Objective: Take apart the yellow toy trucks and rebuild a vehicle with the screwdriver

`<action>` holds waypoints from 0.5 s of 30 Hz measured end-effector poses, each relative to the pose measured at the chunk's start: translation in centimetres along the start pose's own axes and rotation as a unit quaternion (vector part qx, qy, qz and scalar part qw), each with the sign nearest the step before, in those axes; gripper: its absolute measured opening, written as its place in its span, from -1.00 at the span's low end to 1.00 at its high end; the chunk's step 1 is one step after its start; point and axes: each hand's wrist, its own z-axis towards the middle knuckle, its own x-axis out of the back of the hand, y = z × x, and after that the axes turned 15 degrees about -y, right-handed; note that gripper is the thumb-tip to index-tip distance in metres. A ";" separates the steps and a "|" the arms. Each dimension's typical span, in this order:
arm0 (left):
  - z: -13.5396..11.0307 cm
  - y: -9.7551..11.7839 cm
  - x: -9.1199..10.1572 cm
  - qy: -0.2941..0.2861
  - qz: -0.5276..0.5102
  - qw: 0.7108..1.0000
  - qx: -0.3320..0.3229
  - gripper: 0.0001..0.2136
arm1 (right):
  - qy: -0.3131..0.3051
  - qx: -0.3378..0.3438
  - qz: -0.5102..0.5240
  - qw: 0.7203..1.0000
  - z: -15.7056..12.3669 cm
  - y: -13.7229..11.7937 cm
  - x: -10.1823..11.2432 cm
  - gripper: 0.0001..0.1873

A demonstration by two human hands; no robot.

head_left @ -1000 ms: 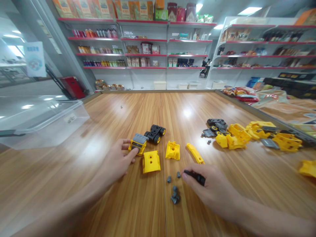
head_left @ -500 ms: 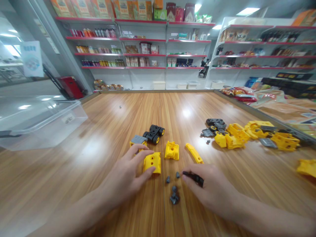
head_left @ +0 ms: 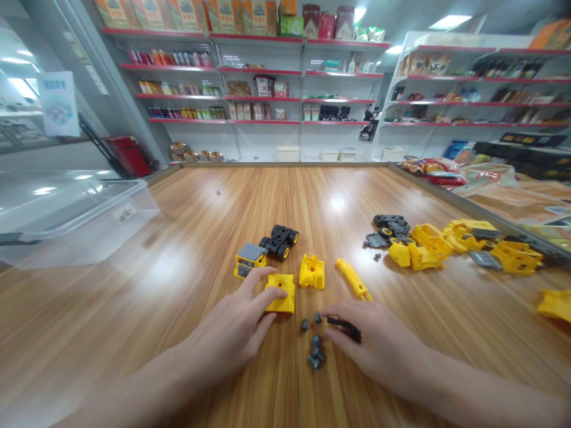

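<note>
My left hand (head_left: 236, 312) has its fingers around a yellow plastic toy plate (head_left: 283, 303) on the table, one fingertip on its top face and the thumb near its lower edge. Curled in my right hand (head_left: 372, 336) is a short black tool (head_left: 345, 326), partly hidden by the fingers. Its forefinger tip is close against a small grey plastic bolt (head_left: 317, 317); I cannot tell whether they touch. Another grey bolt (head_left: 304, 324) stands to the left, with several more grey bolts (head_left: 316, 356) clustered below. A yellow block with a hole (head_left: 311, 272) and a yellow arm piece (head_left: 352, 278) lie beyond.
A black wheeled chassis (head_left: 279, 241) and a yellow-grey cab (head_left: 250, 260) stand behind my left hand. More yellow and black toy parts (head_left: 428, 246) are heaped at right. A clear plastic bin (head_left: 107, 229) sits at left. Stocked shelves (head_left: 263, 123) rise behind the table.
My left hand and the yellow plate have shifted slightly right, and a finger now covers part of its face. My right hand has moved left, its forefinger extending to the upper grey bolt.
</note>
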 end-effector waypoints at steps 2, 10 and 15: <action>0.0 -0.1 -0.1 -0.001 -0.002 1.000 0.006 -0.73 | 0.000 0.002 0.000 1.000 0.0 -0.1 0.0 -0.80; 0.1 0.2 0.2 -0.014 -0.022 1.000 -0.009 -0.75 | -0.013 0.023 -0.005 1.000 0.0 0.0 0.1 -0.79; 0.1 0.4 0.2 -0.019 -0.025 0.999 -0.008 -0.76 | -0.018 0.022 -0.011 1.000 0.1 -0.1 0.1 -0.80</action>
